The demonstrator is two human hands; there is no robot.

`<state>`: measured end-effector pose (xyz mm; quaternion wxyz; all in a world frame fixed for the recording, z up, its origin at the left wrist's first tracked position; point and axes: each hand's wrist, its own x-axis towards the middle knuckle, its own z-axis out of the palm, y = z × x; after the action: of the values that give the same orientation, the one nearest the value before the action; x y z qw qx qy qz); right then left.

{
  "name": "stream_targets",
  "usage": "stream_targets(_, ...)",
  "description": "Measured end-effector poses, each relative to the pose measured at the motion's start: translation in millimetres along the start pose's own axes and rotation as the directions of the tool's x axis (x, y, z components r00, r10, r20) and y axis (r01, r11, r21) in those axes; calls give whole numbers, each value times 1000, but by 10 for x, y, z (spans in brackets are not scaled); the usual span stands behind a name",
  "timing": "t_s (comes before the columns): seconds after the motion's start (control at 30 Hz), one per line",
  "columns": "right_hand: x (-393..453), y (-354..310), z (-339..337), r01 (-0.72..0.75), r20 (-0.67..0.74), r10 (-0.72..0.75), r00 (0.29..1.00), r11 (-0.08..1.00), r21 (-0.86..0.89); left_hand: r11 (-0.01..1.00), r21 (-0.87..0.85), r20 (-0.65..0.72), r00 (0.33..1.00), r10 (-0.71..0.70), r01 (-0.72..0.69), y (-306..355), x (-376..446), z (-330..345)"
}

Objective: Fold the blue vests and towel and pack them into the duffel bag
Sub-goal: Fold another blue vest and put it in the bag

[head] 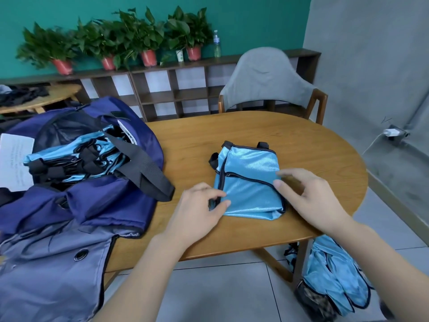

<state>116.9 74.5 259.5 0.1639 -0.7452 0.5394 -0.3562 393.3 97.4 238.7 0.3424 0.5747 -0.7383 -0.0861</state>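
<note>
While the left hand point(199, 210) pinches the folded blue vest point(249, 182) at its near-left edge, the right hand point(308, 196) rests loosely spread fingers on its right side, probably to keep the fold flat. Beside it the duffel bag point(120, 205) gapes open, vests inside.

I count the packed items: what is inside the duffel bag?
Inside the open duffel bag, folded blue vests with black trim are visible. Whatever lies beneath them is covered.

Both your bare forearms come in from the bottom edge. Your left hand point(199, 208) sits at the near-left corner of the folded, shiny light-blue vest with black trim point(249, 180), fingers curled and pinching its edge. Your right hand point(311, 196) rests on its right side, fingers loosely spread.
</note>
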Motion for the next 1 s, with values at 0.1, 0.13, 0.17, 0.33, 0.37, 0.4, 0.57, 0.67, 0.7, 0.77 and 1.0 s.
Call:
stream_targets(0.1,-127,-69,95,184,86,-183,979,983,-4,998,-55,-54,997,-46,43,-44,13,-32)
stream_targets(0.13,-160,-72,140,224,111,-220,969,974,-22,996,-72,-63,997,-51,46,-60,15,-38)
stream_targets(0.17,-186,-66,182,255,120,-247,961,966,-49,996,-85,-66,997,-46,41,-69,10,-42)
stream_targets(0.33,-211,-52,306,316,32,-314,949,940,-127,994,12,-50,992,112,-112,31,-35,-14)
stream_targets(0.37,-205,-56,314,308,13,-308,951,945,-114,990,36,-24,990,138,-137,69,-43,-3)
stream_targets(0.4,-202,-63,323,298,0,-299,954,949,-100,986,57,-5,987,160,-159,100,-48,16)
stream_targets(0.57,-208,-88,340,289,-42,-293,955,954,-78,949,133,-48,954,296,-287,118,-49,100)
stream_targets(0.67,-230,-58,349,299,-42,-304,952,949,-98,948,139,-74,951,299,-287,34,-12,37)
stream_targets(0.7,-244,-46,345,290,-36,-295,955,951,-102,946,136,-102,946,308,-294,-4,-3,9)
stream_targets(0.77,-266,-37,331,271,-45,-275,960,959,-84,938,134,-165,926,339,-319,-67,4,-48)
stream_targets(1.0,-370,105,258,400,56,-396,916,910,-106,937,84,-11,940,342,-340,-161,-129,-57)
